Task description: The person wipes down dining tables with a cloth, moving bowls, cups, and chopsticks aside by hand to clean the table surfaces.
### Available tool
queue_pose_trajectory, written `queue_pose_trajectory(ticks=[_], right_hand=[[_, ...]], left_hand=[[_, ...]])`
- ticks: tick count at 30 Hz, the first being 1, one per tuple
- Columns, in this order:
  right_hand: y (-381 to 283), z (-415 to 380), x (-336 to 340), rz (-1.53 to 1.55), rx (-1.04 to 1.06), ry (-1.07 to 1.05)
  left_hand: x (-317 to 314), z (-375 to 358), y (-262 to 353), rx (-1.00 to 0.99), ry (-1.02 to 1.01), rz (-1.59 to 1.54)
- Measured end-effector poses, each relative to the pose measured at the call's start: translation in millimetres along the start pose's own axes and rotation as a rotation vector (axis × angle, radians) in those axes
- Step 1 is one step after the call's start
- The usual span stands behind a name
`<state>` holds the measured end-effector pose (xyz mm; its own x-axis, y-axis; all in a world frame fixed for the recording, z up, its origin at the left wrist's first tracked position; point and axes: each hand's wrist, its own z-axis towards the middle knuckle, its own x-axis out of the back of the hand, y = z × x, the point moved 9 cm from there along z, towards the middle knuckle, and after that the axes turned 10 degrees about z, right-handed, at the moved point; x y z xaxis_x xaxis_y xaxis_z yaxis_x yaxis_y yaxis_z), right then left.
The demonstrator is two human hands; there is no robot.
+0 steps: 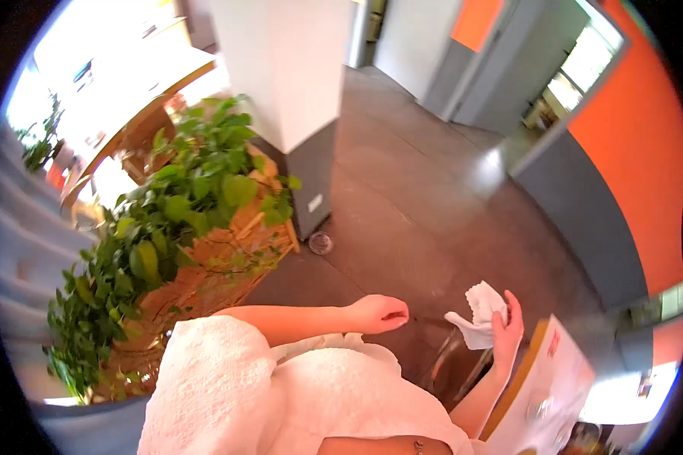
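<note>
My right hand point(506, 334) grips a crumpled white cloth point(476, 317) between thumb and fingers, out in front of my body. One edge of the cloth looks scalloped, and a corner hangs out to the left. My left hand point(379, 313) is loosely curled in front of my chest, with a dark hollow between the fingers and no object visible in it. The two hands are apart. A white counter or box-like stand point(550, 379) with a wooden edge is close to my right forearm.
On my left, a long wooden planter point(239, 243) bears leafy green plants point(182, 201). A white and grey pillar point(307, 174) rises beyond it, with a small round clear object point(320, 243) at its foot. An orange and grey wall point(607, 197) borders the brown floor point(395, 197) on the right.
</note>
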<state>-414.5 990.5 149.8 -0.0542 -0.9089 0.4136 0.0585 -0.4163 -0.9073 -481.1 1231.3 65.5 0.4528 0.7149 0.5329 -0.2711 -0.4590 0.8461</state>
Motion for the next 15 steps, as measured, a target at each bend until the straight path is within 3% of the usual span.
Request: queue_pose_trajectory(ticks=[2,6,9,14,15], right_hand=[[-11,35,-53,-0.015,0.057,-0.116],[-34,78,-156,0.030,0.133,-0.457],[-32,107,-211,0.067,0.129,-0.663],[-23,162,-266,0.136,0.204,-0.890],[-17,170,-277,0.134,0.121,-0.986]], left_hand=[[38,-22,-35,0.090,0.227,-0.049],[69,-65,-89,0.349,0.448,-0.167],[76,-72,-113,0.414,0.604,-0.185],[95,-10,-147,0.482,0.699,-0.407],[109,14,-149,0.509,0.705,-0.293]])
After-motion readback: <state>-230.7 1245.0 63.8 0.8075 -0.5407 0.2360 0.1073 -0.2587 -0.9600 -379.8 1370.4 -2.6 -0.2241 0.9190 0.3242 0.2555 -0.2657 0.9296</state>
